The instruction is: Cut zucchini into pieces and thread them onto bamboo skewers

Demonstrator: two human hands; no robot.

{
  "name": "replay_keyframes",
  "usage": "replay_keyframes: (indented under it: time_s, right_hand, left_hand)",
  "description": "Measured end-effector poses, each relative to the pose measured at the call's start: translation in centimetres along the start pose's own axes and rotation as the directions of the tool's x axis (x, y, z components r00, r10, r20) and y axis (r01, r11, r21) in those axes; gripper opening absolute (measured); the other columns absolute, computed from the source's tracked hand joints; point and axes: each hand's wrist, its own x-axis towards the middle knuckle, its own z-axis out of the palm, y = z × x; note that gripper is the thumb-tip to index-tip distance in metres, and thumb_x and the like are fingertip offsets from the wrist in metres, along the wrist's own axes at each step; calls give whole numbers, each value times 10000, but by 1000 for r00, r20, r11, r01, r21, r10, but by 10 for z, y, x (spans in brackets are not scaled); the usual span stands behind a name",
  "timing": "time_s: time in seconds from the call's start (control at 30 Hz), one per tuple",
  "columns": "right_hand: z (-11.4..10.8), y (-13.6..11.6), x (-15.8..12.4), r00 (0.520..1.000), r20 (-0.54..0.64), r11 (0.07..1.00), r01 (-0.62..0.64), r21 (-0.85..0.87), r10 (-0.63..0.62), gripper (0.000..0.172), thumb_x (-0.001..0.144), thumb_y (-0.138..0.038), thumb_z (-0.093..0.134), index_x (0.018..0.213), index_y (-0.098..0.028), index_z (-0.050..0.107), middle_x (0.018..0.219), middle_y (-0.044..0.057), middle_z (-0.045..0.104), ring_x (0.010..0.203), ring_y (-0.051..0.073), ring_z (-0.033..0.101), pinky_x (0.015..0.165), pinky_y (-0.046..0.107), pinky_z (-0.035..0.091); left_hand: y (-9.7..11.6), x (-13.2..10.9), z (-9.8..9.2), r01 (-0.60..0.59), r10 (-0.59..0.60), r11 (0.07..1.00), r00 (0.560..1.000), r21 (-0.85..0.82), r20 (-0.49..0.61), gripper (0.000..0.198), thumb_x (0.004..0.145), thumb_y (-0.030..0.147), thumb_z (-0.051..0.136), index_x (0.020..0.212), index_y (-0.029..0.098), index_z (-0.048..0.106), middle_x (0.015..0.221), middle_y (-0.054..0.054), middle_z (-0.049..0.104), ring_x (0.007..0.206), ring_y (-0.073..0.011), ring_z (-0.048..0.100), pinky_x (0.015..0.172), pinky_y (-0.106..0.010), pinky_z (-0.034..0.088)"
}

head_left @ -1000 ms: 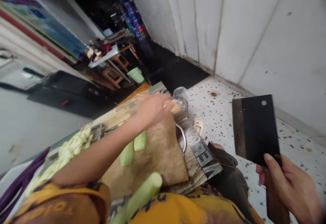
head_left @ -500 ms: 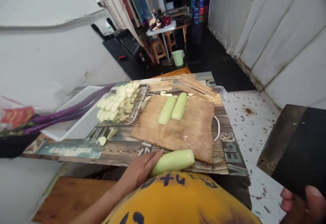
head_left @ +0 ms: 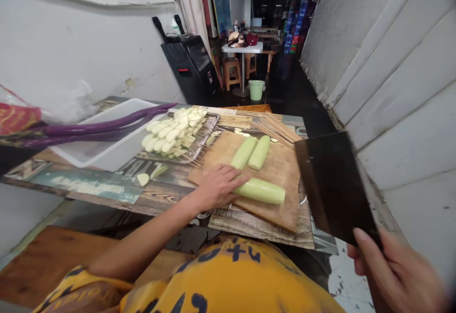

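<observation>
My left hand (head_left: pixel 221 185) is closed around one end of a pale green zucchini (head_left: pixel 263 191), which lies across the near part of the wooden cutting board (head_left: pixel 285 165). Behind it on the board rest two more pieces, a left zucchini (head_left: pixel 244 151) and a right zucchini (head_left: pixel 260 152), side by side. At the right, my right hand (head_left: pixel 395 265) grips a broad dark cleaver (head_left: pixel 331 184) by its handle, which the fingers mostly hide. The blade is raised beside the board's right edge, its flat side facing me.
Skewered pale slices (head_left: pixel 171 132) are heaped on a clear tray (head_left: pixel 210 130). Long purple eggplants (head_left: pixel 117 125) lie over a white bin (head_left: pixel 96 154). Bare wooden skewers (head_left: pixel 276 128) are spread behind the board. Cut end pieces (head_left: pixel 143 179) sit at the table's left front.
My left hand has brought the zucchini from the table's near edge up onto the cutting board. My right hand has swung the cleaver leftward, closer to the board. The view has shifted.
</observation>
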Motion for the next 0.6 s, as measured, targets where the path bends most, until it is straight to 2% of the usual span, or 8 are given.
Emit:
replay_keyframes:
  time_s: [0.1,0.2,0.3,0.4,0.53,0.6]
  right_hand:
    - [-3,-22,32,980,120,987,157,47,-162,283,935,-420,366,715,-261,449,477,-24,521,397,156,520,398,265,406]
    - [-6,-37,61,938,113,939,337,-76,-327,287,936,-443,339,790,-236,473,474,-31,485,379,160,491,397,281,346]
    - [-9,-55,84,910,144,904,408,-130,-390,308,939,-443,316,773,-231,466,459,-31,471,353,150,469,380,278,316]
    - [-9,-75,98,890,209,896,431,-102,-405,310,939,-442,314,746,-237,444,457,-26,484,357,145,479,373,273,314]
    - [-4,-90,103,857,286,878,470,-94,-428,273,946,-420,322,792,-236,451,464,-29,507,356,153,500,369,277,315]
    - [-1,-92,102,838,298,857,505,-105,-457,239,951,-401,332,830,-235,454,459,-40,512,345,154,505,361,277,316]
  left_hand:
    - [1,-3,7,85,-85,996,996,-3,-24,557,815,306,587,1347,311,422,1300,-102,485,1148,-295,419,950,-451,341]
    - [14,-13,15,225,-225,974,968,-9,-115,520,849,198,518,1327,388,438,1316,-85,456,1179,-302,394,955,-483,340]
    - [31,-22,27,277,-282,959,929,-58,-241,481,876,177,472,1343,285,439,1285,-104,479,1208,-282,383,1011,-478,340]
    - [43,-29,40,273,-289,957,886,-98,-362,438,873,295,524,1293,179,482,1317,-143,462,1272,-299,349,1052,-490,340]
    - [47,-33,47,253,-303,953,801,-168,-516,451,828,386,590,1212,157,533,1293,-177,471,1277,-304,376,1017,-476,414]
    - [46,-32,48,237,-311,950,780,-203,-544,457,820,396,599,1201,149,540,1255,-177,503,1264,-299,400,1005,-464,436]
